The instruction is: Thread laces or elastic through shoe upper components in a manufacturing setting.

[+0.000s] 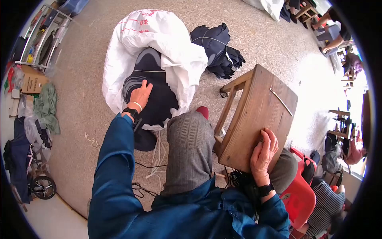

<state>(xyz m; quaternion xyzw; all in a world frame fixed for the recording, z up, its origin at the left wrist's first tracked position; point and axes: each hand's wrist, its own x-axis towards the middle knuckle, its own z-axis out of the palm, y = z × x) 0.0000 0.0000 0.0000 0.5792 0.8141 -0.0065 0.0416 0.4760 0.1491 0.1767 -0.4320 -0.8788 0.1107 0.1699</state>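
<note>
Inside the white sack ahead of me lies a stack of dark fabric pieces with grey curved edges, a pale tie across its upper part. My left hand reaches into the sack's mouth and grips at this stack, its lower fingers partly hidden. Resting on the near end of a wooden stool, my right hand has loosely bent fingers, thumb apart, and no clear object in it. A thin pale tool lies on the stool top beyond that hand.
Tied dark fabric bundles sit on the floor right of the sack. White cords trail beside my knee. A red plastic chair stands at right. Shelving and a cardboard box line the left. Other people sit at far right.
</note>
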